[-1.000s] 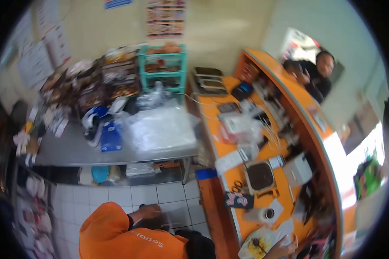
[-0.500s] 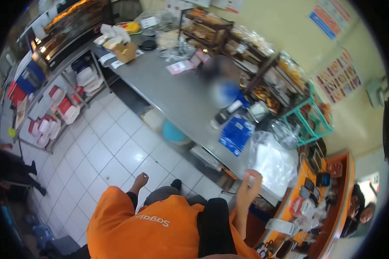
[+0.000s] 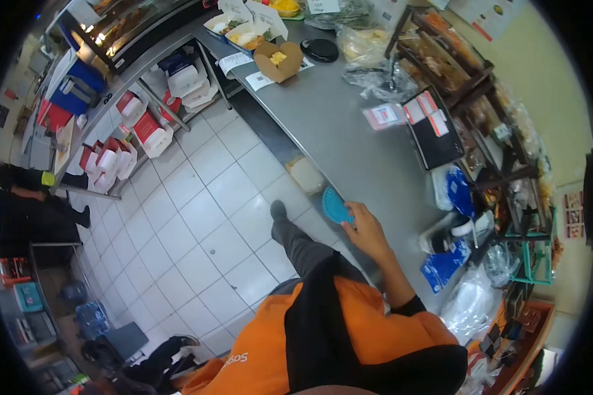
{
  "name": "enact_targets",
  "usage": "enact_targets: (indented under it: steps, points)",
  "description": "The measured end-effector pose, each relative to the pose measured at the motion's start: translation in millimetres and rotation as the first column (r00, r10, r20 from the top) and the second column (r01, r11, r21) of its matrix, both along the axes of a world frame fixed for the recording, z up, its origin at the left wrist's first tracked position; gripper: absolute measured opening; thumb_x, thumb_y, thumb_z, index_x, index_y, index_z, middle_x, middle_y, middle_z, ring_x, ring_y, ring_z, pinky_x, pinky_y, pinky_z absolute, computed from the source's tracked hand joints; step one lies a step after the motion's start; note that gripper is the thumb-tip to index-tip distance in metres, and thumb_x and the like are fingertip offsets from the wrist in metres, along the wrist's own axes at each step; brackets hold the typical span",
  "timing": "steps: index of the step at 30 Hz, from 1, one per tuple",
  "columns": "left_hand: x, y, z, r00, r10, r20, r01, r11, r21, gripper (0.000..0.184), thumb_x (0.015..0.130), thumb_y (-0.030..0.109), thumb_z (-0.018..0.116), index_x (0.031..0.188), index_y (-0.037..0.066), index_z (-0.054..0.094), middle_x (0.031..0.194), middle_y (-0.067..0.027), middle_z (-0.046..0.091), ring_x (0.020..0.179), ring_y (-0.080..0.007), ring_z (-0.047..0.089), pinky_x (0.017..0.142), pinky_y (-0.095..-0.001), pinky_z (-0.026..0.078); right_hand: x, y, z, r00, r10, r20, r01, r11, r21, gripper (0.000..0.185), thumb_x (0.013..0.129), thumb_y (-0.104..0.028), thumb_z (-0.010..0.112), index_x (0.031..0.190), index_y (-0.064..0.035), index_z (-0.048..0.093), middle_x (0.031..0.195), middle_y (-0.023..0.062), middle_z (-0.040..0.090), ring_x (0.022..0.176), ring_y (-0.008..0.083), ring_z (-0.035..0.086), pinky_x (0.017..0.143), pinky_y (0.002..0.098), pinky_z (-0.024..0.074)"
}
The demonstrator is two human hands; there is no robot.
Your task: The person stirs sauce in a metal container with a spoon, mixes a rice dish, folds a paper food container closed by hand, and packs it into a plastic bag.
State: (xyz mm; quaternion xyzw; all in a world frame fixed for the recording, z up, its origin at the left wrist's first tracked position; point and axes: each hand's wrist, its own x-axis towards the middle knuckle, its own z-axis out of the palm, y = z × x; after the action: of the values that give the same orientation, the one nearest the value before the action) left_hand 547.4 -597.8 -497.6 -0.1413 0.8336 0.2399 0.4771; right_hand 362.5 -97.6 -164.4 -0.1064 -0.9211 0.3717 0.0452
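Note:
My right hand [image 3: 366, 230] hangs over the near edge of the grey metal table [image 3: 323, 125]. Its thumb is apart from the loosely bent fingers, and nothing shows between them. Behind the fingertips, below table height, is a round turquoise plastic item [image 3: 337, 205], partly hidden by the table and my hand; touching cannot be made out. My left hand is out of view. On the table's far part stand an open brown food box [image 3: 278, 60] and white food boxes [image 3: 249, 36] with food inside.
A dark tray with cards [image 3: 436, 135], racks of packaged goods [image 3: 487, 112] and blue packets [image 3: 445, 264] line the table's right side. Red and white cartons [image 3: 148, 128] fill a shelf at left. A person in black [image 3: 39, 191] is at the left edge. White floor tiles [image 3: 197, 217] lie between.
My view has swung left and nearer the food boxes. My right hand went from beside the clear plastic bags to the table's near edge. My left hand has left the view.

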Motion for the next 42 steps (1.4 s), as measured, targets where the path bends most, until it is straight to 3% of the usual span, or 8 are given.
enact_targets:
  steps: [4,12,20,22,23,27,32,42]
  points:
    - [-114.7,-19.8,33.5,0.983,0.143,-0.111,-0.142,0.990,0.016,0.040,0.086,0.030,0.054,0.114,0.001,0.053,0.103,-0.0243,0.060,0.098,-0.0397,0.057,0.084,-0.0430,0.046,-144.6,-1.3,-37.4,0.992,0.101,0.070,-0.103,0.994,0.022,0.046,0.079,-0.015,0.064,0.120,-0.0058,0.047,0.108,0.0166,0.051,0.095,0.0352,0.056,0.081,0.0422,0.0465]
    - [-323.8,-66.4,105.7,0.891,0.326,-0.317,-0.338,0.941,0.017,0.041,0.086,0.028,0.057,0.116,0.001,0.052,0.105,-0.0224,0.059,0.097,-0.0377,0.057,0.083,-0.0421,0.046,-416.9,-15.8,1.2,0.928,-0.250,-0.275,0.279,0.957,0.072,0.064,0.070,-0.018,0.076,0.128,-0.0174,0.047,0.131,0.0190,0.031,0.115,0.0403,0.041,0.092,0.0445,0.0400]
    - [-555.3,2.2,159.8,0.759,-0.243,-0.604,0.290,0.957,-0.022,0.041,0.087,0.026,0.060,0.118,0.001,0.050,0.107,-0.0205,0.058,0.096,-0.0356,0.057,0.082,-0.0412,0.046,-471.9,-17.0,-34.3,0.816,-0.422,-0.395,0.519,0.836,0.180,0.029,0.068,-0.024,0.078,0.093,-0.0126,0.070,0.140,0.0205,0.027,0.123,0.0384,0.034,0.098,0.0471,0.0325]
    - [-662.2,84.9,222.8,0.726,-0.161,-0.668,0.326,0.937,0.129,0.038,0.085,0.020,0.062,0.117,0.003,0.052,0.103,-0.0160,0.059,0.089,-0.0305,0.058,0.078,-0.0372,0.047,-473.7,-24.7,-31.5,0.777,-0.430,-0.460,0.524,0.847,0.093,0.018,0.070,-0.021,0.077,0.082,-0.0096,0.071,0.136,0.0214,0.031,0.123,0.0396,0.035,0.099,0.0442,0.0344]
    - [-705.7,119.6,231.1,0.527,-0.156,-0.835,0.509,0.845,0.164,0.037,0.085,0.013,0.060,0.121,0.006,0.053,0.107,-0.0143,0.058,0.088,-0.0244,0.059,0.076,-0.0338,0.049,-476.9,-26.2,-25.2,0.761,-0.458,-0.459,0.556,0.826,0.097,0.018,0.070,-0.021,0.077,0.082,-0.0096,0.071,0.136,0.0214,0.031,0.123,0.0396,0.035,0.099,0.0442,0.0344]
    - [-811.4,266.3,287.3,0.469,-0.151,-0.870,0.807,0.473,0.353,0.027,0.081,0.007,0.060,0.108,0.005,0.057,0.099,-0.0143,0.060,0.087,-0.0305,0.057,0.081,-0.0383,0.045,-486.2,-33.0,-12.3,0.763,-0.506,-0.401,0.595,0.793,0.131,0.016,0.071,-0.019,0.075,0.084,-0.0101,0.070,0.131,0.0200,0.038,0.116,0.0377,0.040,0.095,0.0440,0.0362]
    - [-852.8,353.4,281.0,0.030,-0.298,-0.954,0.999,0.046,0.017,0.032,0.079,0.014,0.059,0.110,0.007,0.056,0.120,-0.0090,0.052,0.114,-0.0290,0.046,0.096,-0.0432,0.034,-472.8,-23.0,-22.4,0.718,-0.633,-0.290,0.696,0.667,0.268,0.020,0.071,-0.017,0.073,0.089,-0.0094,0.068,0.122,0.0158,0.046,0.107,0.0341,0.046,0.089,0.0428,0.0408]
    - [-858.5,363.2,260.4,-0.019,-0.400,-0.916,0.997,-0.071,0.010,0.036,0.082,0.024,0.058,0.116,0.011,0.055,0.127,-0.0047,0.049,0.120,-0.0277,0.040,0.100,-0.0464,0.027,-416.4,-28.4,-28.7,0.509,-0.809,-0.295,0.861,0.470,0.195,0.016,0.076,0.000,0.065,0.089,-0.0025,0.056,0.115,0.0177,0.044,0.101,0.0329,0.050,0.084,0.0398,0.0487]
